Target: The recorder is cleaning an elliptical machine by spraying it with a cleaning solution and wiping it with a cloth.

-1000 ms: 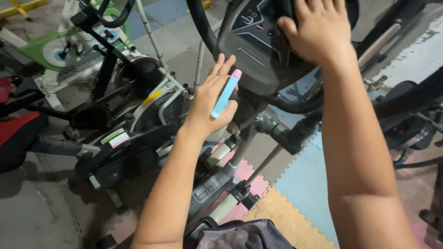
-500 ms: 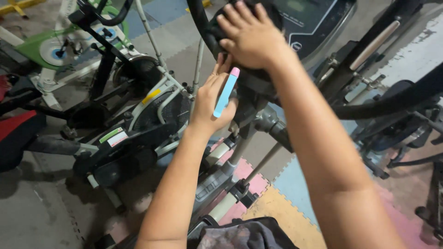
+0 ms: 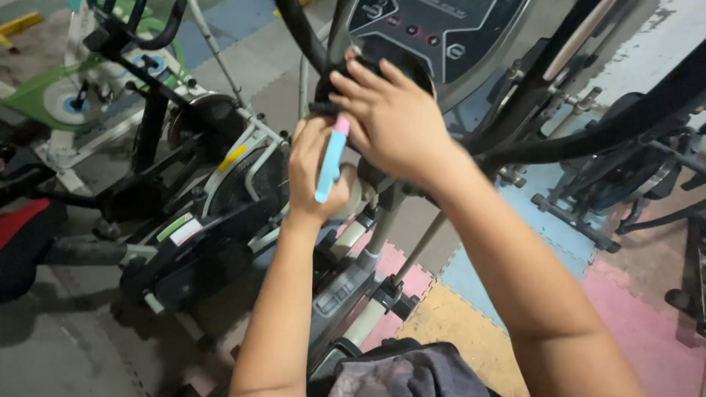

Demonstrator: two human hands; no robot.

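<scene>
The left hand (image 3: 315, 176) is closed around a light blue pen-shaped tool (image 3: 330, 163) with a pink tip, holding it against the palm. Its long axis runs nearly upright with a slight tilt: the pink end points up and a little right, toward the black handlebar clamp (image 3: 329, 92) just below the exercise machine's dark console (image 3: 434, 33), and the blue end points down toward the wrist. The right hand (image 3: 390, 121) lies just to the right and slightly above, fingers spread and curled over the same clamp, touching it; whether it truly grips it cannot be told, as the fingers hide the part. Both hands are close together, almost touching, with the pink tip lying between them; the left hand is the one carrying the tool, the right is nearer the clamp. Around them stand other exercise bikes (image 3: 184, 147) on a floor (image 3: 471, 331) of coloured foam mats.
</scene>
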